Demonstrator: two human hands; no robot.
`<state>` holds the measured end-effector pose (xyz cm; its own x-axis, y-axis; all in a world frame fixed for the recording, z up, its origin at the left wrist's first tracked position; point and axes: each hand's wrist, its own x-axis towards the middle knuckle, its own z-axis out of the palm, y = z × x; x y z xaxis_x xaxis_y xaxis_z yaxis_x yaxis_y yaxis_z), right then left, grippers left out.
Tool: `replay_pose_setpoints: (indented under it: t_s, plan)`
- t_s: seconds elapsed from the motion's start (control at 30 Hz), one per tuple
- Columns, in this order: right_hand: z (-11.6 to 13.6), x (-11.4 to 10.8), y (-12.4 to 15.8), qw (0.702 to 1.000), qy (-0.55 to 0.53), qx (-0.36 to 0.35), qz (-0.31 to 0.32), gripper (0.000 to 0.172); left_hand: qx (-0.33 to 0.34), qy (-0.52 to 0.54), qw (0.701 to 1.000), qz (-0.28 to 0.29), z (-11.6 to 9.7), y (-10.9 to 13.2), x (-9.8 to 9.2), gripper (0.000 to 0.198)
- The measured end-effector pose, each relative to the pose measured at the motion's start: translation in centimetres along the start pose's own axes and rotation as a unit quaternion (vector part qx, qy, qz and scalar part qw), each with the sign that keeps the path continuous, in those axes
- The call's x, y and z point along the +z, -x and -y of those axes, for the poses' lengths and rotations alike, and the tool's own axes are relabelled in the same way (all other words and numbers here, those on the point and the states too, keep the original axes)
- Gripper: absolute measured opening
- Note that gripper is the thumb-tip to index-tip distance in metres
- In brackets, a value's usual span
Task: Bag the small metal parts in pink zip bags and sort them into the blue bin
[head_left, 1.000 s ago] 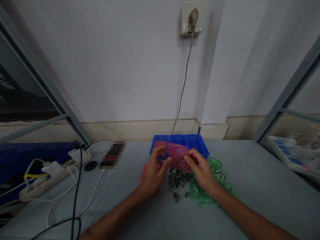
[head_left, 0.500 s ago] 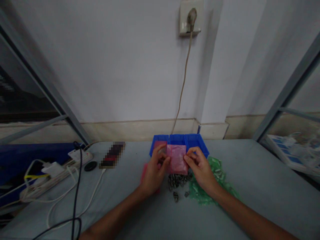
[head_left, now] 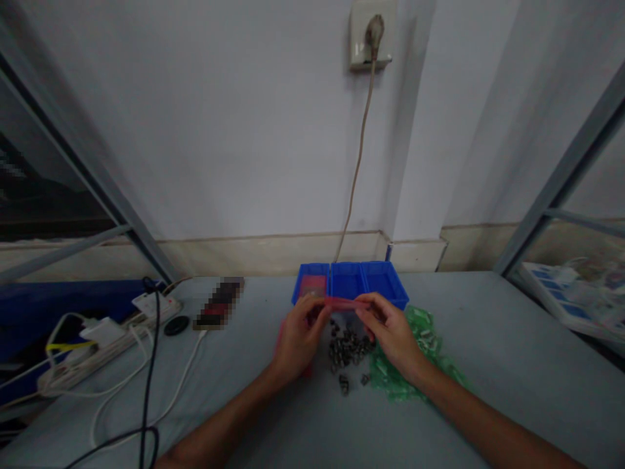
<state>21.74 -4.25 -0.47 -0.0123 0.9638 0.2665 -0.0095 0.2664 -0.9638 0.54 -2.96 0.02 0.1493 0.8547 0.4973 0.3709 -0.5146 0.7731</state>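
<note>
A small pink plastic bag [head_left: 346, 304] is stretched between my two hands, its edge turned toward me so it looks like a thin strip. My left hand [head_left: 301, 329] pinches one end, and my right hand [head_left: 388, 329] pinches the other. Below the bag lies a pile of small metal parts [head_left: 347, 348], with a few loose ones nearer me. Green plastic packets [head_left: 398, 378] are heaped under and beside my right hand. More pink plastic [head_left: 307, 371] shows partly behind my left hand.
Behind my hands stand blue bins [head_left: 347, 280]; the left one holds pink bags [head_left: 313, 284]. On the left are a blurred-out phone-like object [head_left: 219, 303], a black round disc [head_left: 176, 325], a power strip [head_left: 68, 374] and loose cables [head_left: 151, 365]. A tray [head_left: 561, 299] stands far right.
The pink bag has tipped from facing me flat to nearly edge-on. More of the metal parts and the blue bins now shows. Both hands keep their hold.
</note>
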Motion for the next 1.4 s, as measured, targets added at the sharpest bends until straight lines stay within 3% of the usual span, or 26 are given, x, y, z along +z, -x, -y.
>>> replay_pose_setpoints:
  t_s: [0.2, 0.5, 0.67, 0.87, 1.03, 1.23, 1.4]
  plan:
    - [0.3, -0.1, -0.1, 1.0, 0.005, 0.021, 0.011, 0.041, -0.041, 0.05, 0.998, 0.011, -0.2, -0.2, 0.1, 0.034]
    - [-0.1, 0.2, -0.1, 0.996, -0.082, 0.025, 0.022, 0.035, -0.015, 0.129, 0.991, 0.012, 0.0, -0.6, 0.2, 0.033]
    - [-0.3, -0.2, -0.2, 0.999, -0.023, -0.007, 0.024, 0.02, -0.017, 0.095, 0.995, 0.01, 0.3, -0.6, 0.1, 0.034]
    - [-0.2, -0.2, -0.1, 1.0, 0.009, -0.023, 0.015, 0.017, 0.014, 0.056, 0.998, 0.016, -0.4, -0.5, -0.5, 0.036]
    - [-0.7, -0.3, -0.3, 0.998, 0.025, -0.03, -0.04, 0.031, -0.004, 0.048, 0.997, 0.058, -0.4, -0.1, -0.4, 0.033]
    - [-1.0, 0.0, -0.2, 0.998, -0.054, 0.008, -0.03, 0.036, 0.116, -0.018, 0.992, 0.046, 0.6, 0.2, 0.0, 0.04]
    - [-0.8, -0.1, -0.2, 0.996, -0.076, 0.013, -0.032, 0.046, 0.114, -0.046, 0.991, 0.043, 0.2, 0.0, -0.3, 0.039]
